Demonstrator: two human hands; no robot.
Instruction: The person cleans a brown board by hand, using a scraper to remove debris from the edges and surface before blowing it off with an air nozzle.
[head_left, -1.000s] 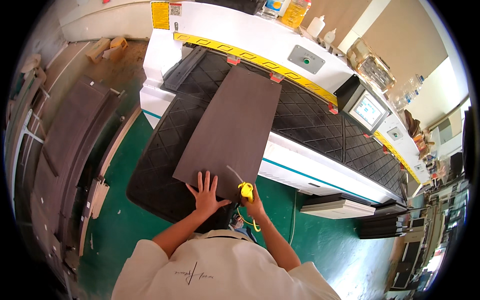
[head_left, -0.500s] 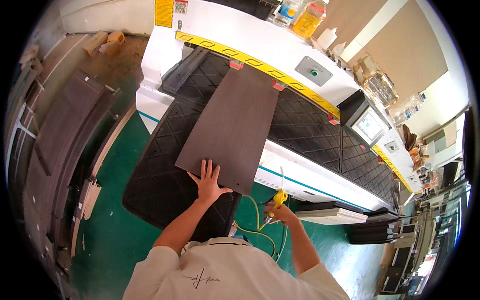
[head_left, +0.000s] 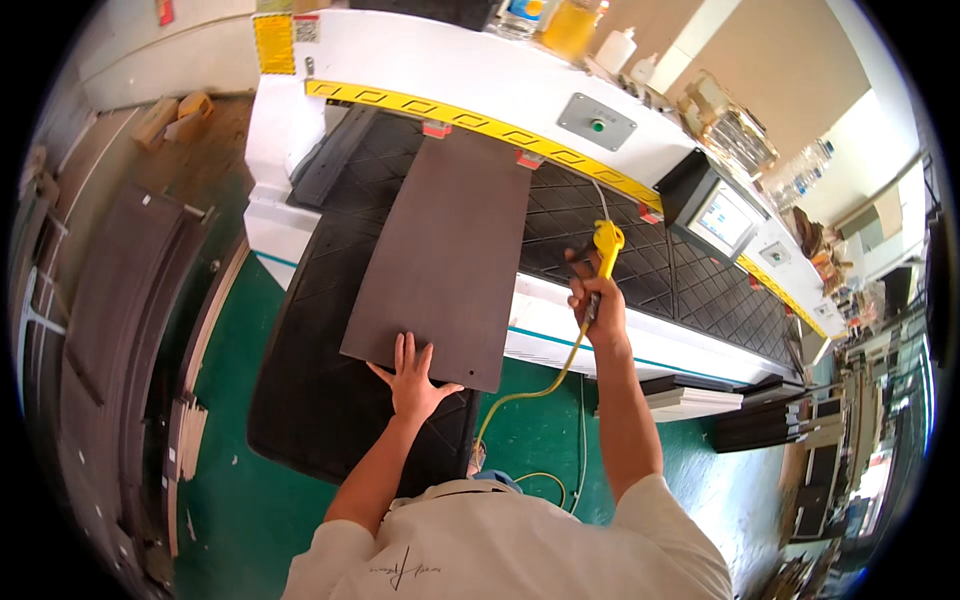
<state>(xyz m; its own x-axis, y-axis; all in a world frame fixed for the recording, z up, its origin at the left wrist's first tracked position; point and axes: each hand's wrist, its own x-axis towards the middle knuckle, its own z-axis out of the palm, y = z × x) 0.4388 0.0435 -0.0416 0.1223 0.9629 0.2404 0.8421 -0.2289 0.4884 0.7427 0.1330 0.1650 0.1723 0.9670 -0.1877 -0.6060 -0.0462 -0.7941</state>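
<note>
Hands have moved apart now. The right hand (head_left: 598, 300) has swung up from low beside the board and is closed around a yellow air gun (head_left: 604, 243) with a yellow hose, raised over the black grid machine bed (head_left: 640, 250). The left hand (head_left: 412, 375) stays flat, fingers spread, on the near end of the long dark brown board (head_left: 450, 240) lying on the bed. It looks ready for blowing dust off.

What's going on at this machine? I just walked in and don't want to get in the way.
A person stands at a large flatbed machine with a black gridded bed. Their left hand lies flat on the near edge of a dark brown board lying on the bed. Their right hand is raised, holding a yellow air blow gun with a yellow hose hanging down toward the green floor.
</note>
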